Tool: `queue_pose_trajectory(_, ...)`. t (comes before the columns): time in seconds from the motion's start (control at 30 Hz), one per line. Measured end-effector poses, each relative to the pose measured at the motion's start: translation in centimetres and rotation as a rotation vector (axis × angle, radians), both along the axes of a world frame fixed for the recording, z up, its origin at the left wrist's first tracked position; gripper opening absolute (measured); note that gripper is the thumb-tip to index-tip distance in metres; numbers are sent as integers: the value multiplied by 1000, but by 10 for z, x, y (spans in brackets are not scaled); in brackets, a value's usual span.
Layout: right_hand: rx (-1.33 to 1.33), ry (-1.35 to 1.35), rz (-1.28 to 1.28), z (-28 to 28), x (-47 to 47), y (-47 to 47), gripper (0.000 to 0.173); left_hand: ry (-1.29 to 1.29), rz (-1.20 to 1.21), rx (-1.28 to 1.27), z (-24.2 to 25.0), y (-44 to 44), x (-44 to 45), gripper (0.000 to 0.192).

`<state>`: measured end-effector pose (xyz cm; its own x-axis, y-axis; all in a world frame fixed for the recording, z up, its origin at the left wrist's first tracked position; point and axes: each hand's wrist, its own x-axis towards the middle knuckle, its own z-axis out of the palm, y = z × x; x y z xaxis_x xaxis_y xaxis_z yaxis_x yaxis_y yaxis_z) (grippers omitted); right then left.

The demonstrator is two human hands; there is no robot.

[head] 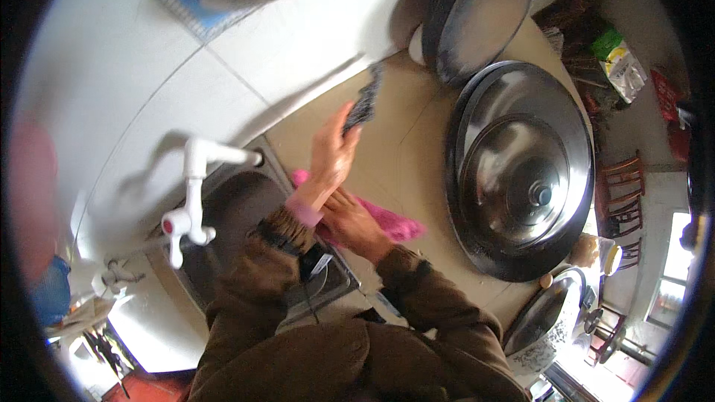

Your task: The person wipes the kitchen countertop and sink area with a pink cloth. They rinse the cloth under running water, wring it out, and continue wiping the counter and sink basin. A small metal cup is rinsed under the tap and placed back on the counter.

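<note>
My left hand (333,153) reaches over the tiled countertop (424,162) and grips a dark grey, rough-looking scrubber or cloth (363,103). Its far end is blurred. Below and to the right, my right hand (352,220) presses on a bright pink cloth (396,223) at the counter's edge by the sink. Part of the cloth is hidden under that hand and my left wrist. A metal sink (234,195) lies under my left forearm, with a white tap (195,162) above it.
On the right, a big wok with a shiny metal lid (519,178) is set into the counter. A large round pan or lid (486,17) leans against the white tiled wall (184,89). A second lidded wok (547,312) and a jar (611,258) stand at lower right.
</note>
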<state>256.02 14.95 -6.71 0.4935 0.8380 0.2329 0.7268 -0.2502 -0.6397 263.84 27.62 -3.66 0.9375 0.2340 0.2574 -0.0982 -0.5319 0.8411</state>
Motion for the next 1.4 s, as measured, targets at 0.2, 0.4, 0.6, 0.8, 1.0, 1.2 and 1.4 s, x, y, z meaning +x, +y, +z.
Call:
queue_pose_trajectory(0.2,-386,98,-54,39,-109,-187,52,115,6,-61,-17,54,-69,52)
queue_pose_trajectory(0.4,-465,-25,-351,31,-123,-165,52,288,185,-592,-1,125,-243,38)
queue_pose_trajectory(0.6,16,-133,-268,0,34,51,58,496,354,-591,6,100,-360,31)
queue_pose_trajectory(0.8,-165,-263,-231,2,-18,64,62,436,480,-554,8,91,-444,27)
queue_pose_trajectory(1.0,-336,-228,-330,27,-176,-130,63,446,415,-522,-7,65,-514,24)
queue_pose_trajectory(1.2,-564,-31,-841,32,-365,-336,73,370,207,-574,-7,17,-557,21)
queue_pose_trajectory(1.4,-714,4,-1298,32,-537,-427,53,316,212,-574,-3,13,-600,22)
